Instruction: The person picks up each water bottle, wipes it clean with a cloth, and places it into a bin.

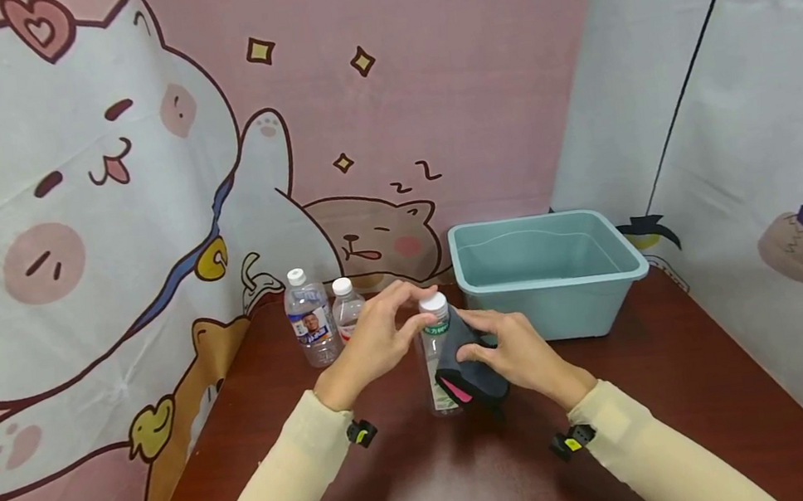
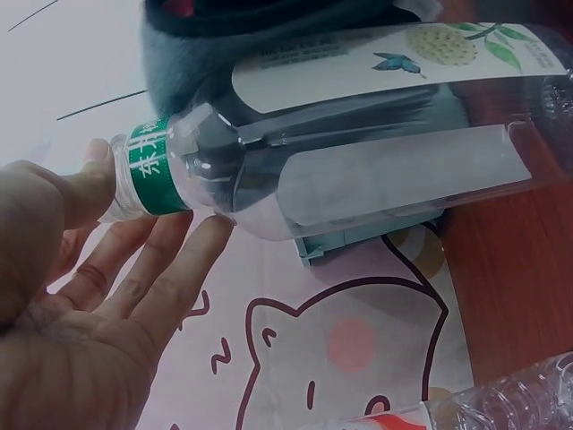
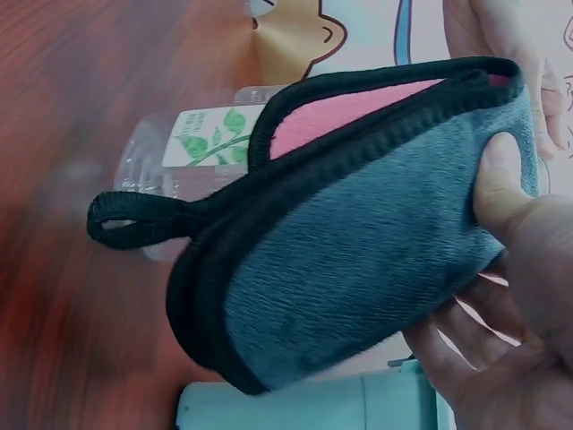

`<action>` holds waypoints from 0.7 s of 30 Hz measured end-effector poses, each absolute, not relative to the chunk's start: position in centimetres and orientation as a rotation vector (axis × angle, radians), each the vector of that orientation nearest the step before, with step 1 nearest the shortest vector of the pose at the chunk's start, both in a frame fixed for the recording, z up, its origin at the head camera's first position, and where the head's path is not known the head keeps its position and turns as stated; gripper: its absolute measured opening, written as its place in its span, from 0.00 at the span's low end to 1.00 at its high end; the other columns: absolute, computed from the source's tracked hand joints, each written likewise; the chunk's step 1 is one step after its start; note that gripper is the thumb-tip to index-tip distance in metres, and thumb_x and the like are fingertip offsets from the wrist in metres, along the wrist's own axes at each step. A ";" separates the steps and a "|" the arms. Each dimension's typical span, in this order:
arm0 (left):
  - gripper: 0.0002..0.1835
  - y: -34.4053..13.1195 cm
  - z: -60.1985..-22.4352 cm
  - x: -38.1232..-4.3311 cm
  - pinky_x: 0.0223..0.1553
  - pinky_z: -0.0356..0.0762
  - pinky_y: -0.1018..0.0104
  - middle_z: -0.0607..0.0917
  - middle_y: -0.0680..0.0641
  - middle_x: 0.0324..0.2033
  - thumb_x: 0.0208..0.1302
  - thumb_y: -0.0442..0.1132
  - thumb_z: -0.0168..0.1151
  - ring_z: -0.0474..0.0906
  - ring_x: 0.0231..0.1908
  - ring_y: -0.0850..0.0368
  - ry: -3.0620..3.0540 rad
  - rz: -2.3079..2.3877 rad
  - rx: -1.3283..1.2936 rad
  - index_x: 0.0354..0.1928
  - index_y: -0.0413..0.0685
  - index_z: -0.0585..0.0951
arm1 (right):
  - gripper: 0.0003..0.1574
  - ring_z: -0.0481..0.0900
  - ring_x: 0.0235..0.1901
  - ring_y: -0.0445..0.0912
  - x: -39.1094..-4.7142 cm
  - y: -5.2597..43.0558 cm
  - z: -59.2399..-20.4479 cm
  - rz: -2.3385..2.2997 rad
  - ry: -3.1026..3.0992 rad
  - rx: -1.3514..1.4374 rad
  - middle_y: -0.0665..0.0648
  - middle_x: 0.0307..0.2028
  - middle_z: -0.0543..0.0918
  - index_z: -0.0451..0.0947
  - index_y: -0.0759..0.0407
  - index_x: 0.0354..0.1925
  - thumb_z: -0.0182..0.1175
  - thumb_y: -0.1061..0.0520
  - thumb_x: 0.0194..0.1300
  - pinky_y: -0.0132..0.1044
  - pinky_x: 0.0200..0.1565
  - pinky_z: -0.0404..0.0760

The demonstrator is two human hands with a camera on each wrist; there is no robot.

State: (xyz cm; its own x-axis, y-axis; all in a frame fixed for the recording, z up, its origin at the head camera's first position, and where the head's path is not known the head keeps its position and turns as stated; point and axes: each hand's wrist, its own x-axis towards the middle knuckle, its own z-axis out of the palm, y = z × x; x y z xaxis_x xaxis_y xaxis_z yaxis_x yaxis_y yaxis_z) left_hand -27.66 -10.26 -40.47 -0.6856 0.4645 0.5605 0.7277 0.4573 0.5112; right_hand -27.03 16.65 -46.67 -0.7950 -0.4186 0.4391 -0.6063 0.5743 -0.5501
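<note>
A clear plastic bottle (image 1: 432,364) with a white cap (image 1: 433,305) and a green neck band stands upright on the table. My left hand (image 1: 381,332) pinches it at the cap, thumb on one side and fingers on the other. In the left wrist view, the bottle (image 2: 260,170) shows a label with a plant and a butterfly. My right hand (image 1: 519,349) grips a folded grey cloth (image 3: 358,251) with black edging, a pink inner side and a hanging loop. This cloth lies along the bottle's right side, covering part of it.
Two more clear bottles with white caps, a larger one (image 1: 313,328) and a smaller one (image 1: 346,303), stand at the back left of the brown table (image 1: 690,399). Behind my right hand is a light blue-green plastic bin (image 1: 551,307). Printed cloth (image 1: 487,89) hangs around the table.
</note>
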 end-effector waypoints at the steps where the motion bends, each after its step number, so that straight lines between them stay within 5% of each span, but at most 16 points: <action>1: 0.18 -10.3 -40.5 -27.7 0.66 0.93 0.48 0.93 0.45 0.62 0.77 0.40 0.79 0.92 0.62 0.48 -2.371 -1.076 -1.009 0.65 0.47 0.89 | 0.52 0.88 0.74 0.62 -27.0 16.7 -46.8 1.029 -2.546 0.863 0.62 0.76 0.87 0.79 0.58 0.83 0.85 0.50 0.66 0.60 0.70 0.90; 21: 0.15 -10.2 -40.4 -27.8 0.71 0.90 0.48 0.93 0.45 0.66 0.80 0.39 0.77 0.91 0.67 0.47 -2.402 -1.046 -1.004 0.63 0.46 0.88 | 0.39 0.95 0.58 0.51 -27.7 17.2 -51.9 0.863 -2.645 0.943 0.61 0.64 0.95 0.90 0.62 0.70 0.89 0.56 0.63 0.48 0.56 0.96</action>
State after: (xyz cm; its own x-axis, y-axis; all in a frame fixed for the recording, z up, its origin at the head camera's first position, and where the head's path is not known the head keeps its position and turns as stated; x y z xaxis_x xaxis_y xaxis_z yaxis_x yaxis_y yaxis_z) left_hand -27.77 -10.18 -40.39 -0.6953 0.4727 0.5414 0.7184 0.4811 0.5025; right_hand -27.72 17.20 -51.91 -0.7752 -0.5126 0.3693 -0.6317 0.6250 -0.4585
